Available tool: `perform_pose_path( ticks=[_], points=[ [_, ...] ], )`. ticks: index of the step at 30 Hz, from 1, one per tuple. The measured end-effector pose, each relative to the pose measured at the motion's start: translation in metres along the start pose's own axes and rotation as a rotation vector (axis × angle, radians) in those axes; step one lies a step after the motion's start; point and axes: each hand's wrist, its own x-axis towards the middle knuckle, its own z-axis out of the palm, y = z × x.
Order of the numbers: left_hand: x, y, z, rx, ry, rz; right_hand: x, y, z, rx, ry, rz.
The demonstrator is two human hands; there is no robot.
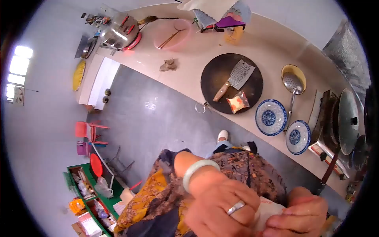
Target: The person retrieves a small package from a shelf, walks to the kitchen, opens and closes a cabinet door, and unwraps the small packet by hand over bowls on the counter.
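Clearly, in the head view, the white packet (270, 210) with faint red print lies between the two hands, low in front of the wearer's patterned clothing (244, 166) and well apart from the counter (185, 81). The left hand (225, 207) has its fingers curled down to the packet's left side; the right hand (302, 215) has its fingers folded and grips the right side. Both are nearly closed on it, though the left fingertips are hidden, so their exact hold is hard to judge.

The left forearm slants down toward the right, back of the hand uppermost, with a pale bangle (199, 170) at the wrist and a silver ring (236, 207) on one finger. The right hand's knuckles face up.

At the counter's front edge sits a round dark board (213, 71). On it a cleaver (241, 77) lies with its handle toward that edge, just beside a small red-and-cream packet (238, 103). Two blue-patterned plates (271, 117) follow toward the right end. A pink basin (158, 40) stands near the back edge. Beyond the grey floor (150, 93) is a green shelf unit (115, 201).
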Motion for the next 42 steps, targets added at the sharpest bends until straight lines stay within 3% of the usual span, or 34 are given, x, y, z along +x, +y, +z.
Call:
perform_pose_path(
  ticks=[1,7,13,20,25,29,31,34,36,39,41,42],
  points=[
    [-0.001,0.0,0.0,-0.002,-0.005,0.007,0.0,0.001,0.0,0.014,-0.046,-0.026],
    [0.001,0.011,-0.001,-0.034,-0.033,-0.059,-0.001,-0.01,0.031,-0.093,0.255,0.172],
    [0.009,0.008,0.008,0.003,-0.042,-0.052,-0.007,-0.012,0.033,-0.123,0.405,0.123],
    [0.013,0.011,0.007,-0.053,-0.138,-0.153,-0.021,-0.008,0.025,-0.144,0.305,0.088],
    [0.008,-0.007,0.006,-0.081,-0.128,-0.044,-0.024,-0.003,0.021,-0.118,0.298,0.071],
    [0.007,-0.016,-0.004,-0.193,-0.28,-0.013,-0.02,-0.001,0.019,-0.115,0.359,0.011],
    [0.01,-0.014,-0.002,-0.162,-0.243,-0.075,-0.021,0.003,0.02,-0.073,0.4,-0.015],
    [0.008,-0.014,-0.004,-0.05,-0.276,-0.093,-0.032,0.02,0.018,-0.085,0.308,-0.232],
    [-0.002,-0.026,-0.017,-0.047,-0.395,-0.036,-0.039,0.022,0.039,-0.364,0.479,0.075],
    [-0.005,-0.043,-0.025,0.579,-0.553,-0.632,-0.044,0.07,0.042,-0.496,0.683,0.241],
    [-0.048,-0.087,-0.024,0.496,-0.456,-0.718,-0.077,0.108,0.039,-0.314,0.44,0.593],
    [-0.06,-0.095,-0.023,0.491,-0.442,-0.763,-0.086,0.119,0.046,-0.22,0.465,0.673]
  ],
)
